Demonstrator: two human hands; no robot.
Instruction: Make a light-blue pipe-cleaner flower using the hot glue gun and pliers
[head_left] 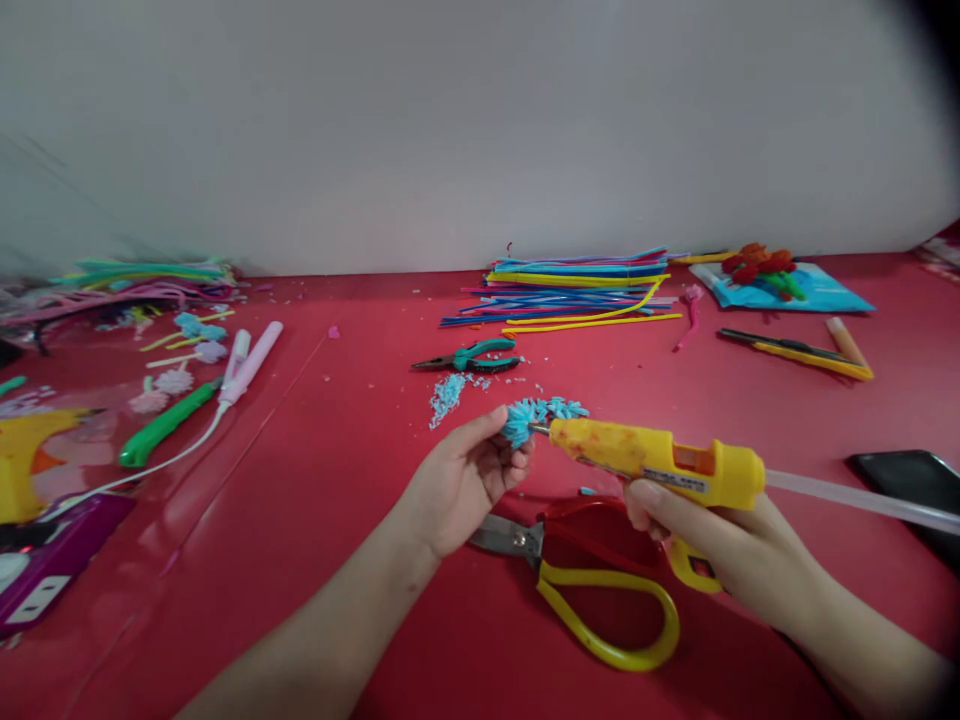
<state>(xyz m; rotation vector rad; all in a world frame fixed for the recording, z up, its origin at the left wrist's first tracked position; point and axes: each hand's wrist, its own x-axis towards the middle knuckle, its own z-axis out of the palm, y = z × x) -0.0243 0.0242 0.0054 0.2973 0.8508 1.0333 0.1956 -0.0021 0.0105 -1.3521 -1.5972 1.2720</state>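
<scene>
Between the thumb and fingers of my left hand [474, 470] is a fluffy light-blue pipe-cleaner piece [519, 424]. My right hand [739, 540] grips a yellow hot glue gun [652, 455] with a clear glue stick [862, 497] coming out of its back. The gun's metal nozzle points left and meets, or nearly meets, the blue piece; whether glue is coming out cannot be seen. More light-blue fuzzy pieces [564, 408] lie just behind the nozzle. Below both hands lie large scissors [607, 655] with one red and one yellow handle loop.
Teal-handled pliers [480, 356] lie beside blue fuzz clippings [447, 398]. Behind them is a bundle of coloured pipe cleaners [570, 290]. On the left are a pink hair straightener [251, 365], a green cutter [169, 428] and a purple power strip [64, 560]. A black phone [900, 470] lies right.
</scene>
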